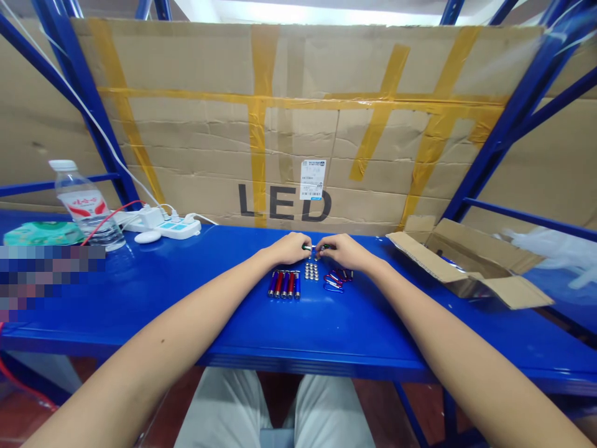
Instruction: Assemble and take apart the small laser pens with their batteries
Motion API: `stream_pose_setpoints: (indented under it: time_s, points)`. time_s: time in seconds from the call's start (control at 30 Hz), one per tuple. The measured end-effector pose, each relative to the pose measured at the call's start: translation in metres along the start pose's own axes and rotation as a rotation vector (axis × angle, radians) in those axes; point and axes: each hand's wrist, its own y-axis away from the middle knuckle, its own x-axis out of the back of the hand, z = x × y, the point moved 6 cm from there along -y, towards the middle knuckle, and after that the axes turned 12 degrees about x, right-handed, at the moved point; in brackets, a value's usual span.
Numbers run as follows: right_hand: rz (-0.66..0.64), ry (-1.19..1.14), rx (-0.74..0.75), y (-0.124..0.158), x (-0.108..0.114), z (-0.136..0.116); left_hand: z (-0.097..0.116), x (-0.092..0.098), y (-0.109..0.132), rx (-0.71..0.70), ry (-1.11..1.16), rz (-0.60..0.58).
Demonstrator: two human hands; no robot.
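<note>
My left hand [293,248] is closed around a small green flashlight [305,247], whose silver end points toward my other hand. Just across from it, my right hand [344,251] has its fingers pinched together; a bit of green shows at them, too small to make out. Below the hands, several silver button cells [311,272] stand in a neat grid. To their left lies a row of blue and red mini flashlights [284,285] with silver ends. Red and blue carabiners [334,281] are heaped at the right, partly under my right wrist.
An open cardboard box [466,258] sits on the right of the blue table [326,336], beside clear plastic bags [545,249]. At the left are a water bottle [86,208], a tissue pack [44,233] and a white power strip [180,229]. Taped cardboard [200,149] stands behind.
</note>
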Motion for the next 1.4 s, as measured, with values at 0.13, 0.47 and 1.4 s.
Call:
stream_pose_setpoints:
  time_s: [0.13,0.47,1.4]
  points:
    - [-0.011,-0.015,-0.01,0.0,-0.003,0.0,0.004,-0.006,-0.003,0.0,0.073,-0.028]
    - [-0.004,-0.021,-0.06,-0.001,-0.003,0.002,0.003,-0.007,-0.005,0.008,0.188,-0.054]
    - [0.051,-0.181,-0.052,0.001,0.005,-0.002,-0.016,0.006,0.003,0.094,0.319,-0.124]
